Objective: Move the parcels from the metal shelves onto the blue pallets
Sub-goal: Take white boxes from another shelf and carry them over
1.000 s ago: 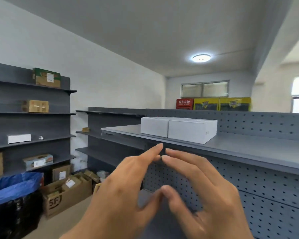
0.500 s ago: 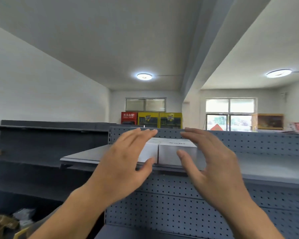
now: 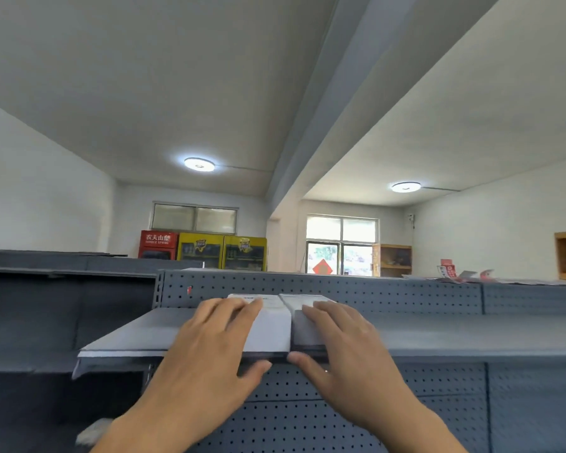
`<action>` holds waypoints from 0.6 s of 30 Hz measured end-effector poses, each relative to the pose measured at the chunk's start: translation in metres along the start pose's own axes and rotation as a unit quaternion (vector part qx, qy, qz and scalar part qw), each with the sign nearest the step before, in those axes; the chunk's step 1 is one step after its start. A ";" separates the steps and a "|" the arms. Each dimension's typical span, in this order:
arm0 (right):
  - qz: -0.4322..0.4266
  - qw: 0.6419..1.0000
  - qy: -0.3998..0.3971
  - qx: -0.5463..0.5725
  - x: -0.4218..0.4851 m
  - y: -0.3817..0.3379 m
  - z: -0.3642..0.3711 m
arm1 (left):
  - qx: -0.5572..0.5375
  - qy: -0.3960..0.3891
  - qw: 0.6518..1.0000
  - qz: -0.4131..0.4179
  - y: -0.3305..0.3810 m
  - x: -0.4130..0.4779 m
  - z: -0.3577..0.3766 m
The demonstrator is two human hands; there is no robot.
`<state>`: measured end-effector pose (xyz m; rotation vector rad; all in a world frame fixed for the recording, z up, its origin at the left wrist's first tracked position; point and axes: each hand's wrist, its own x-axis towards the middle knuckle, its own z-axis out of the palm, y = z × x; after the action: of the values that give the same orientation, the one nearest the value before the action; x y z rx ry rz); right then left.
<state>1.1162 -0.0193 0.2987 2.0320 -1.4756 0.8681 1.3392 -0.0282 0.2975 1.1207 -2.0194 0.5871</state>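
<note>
Two white parcels stand side by side at the front edge of a grey metal shelf (image 3: 471, 335), just below eye level. My left hand (image 3: 209, 348) rests on the left parcel (image 3: 270, 325), fingers flat across its top and thumb spread below at the shelf's front lip. On the right parcel (image 3: 303, 333) my right hand (image 3: 343, 348) lies the same way, with its thumb under the front edge. Both parcels sit flat on the shelf. No blue pallet is in view.
A grey pegboard back panel (image 3: 406, 295) rises behind the parcels. Darker shelves (image 3: 30, 322) run along the left. Far behind stand a red cooler (image 3: 157, 245), yellow coolers (image 3: 223, 253) and a wooden rack (image 3: 392, 259). Papers (image 3: 455, 274) lie on the unit's top at right.
I have come closer and the view has tilted up. Both hands moved from mid-air in front of the shelf onto the tops of the two white parcels.
</note>
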 end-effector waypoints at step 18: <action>-0.043 0.968 0.234 -0.079 -0.046 0.016 -0.023 | -0.031 0.133 0.990 0.028 0.021 -0.022 -0.017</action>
<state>1.0862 0.0222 0.2812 1.6183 -1.1442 1.0670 1.3354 0.0058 0.2899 0.9004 -1.8287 0.6609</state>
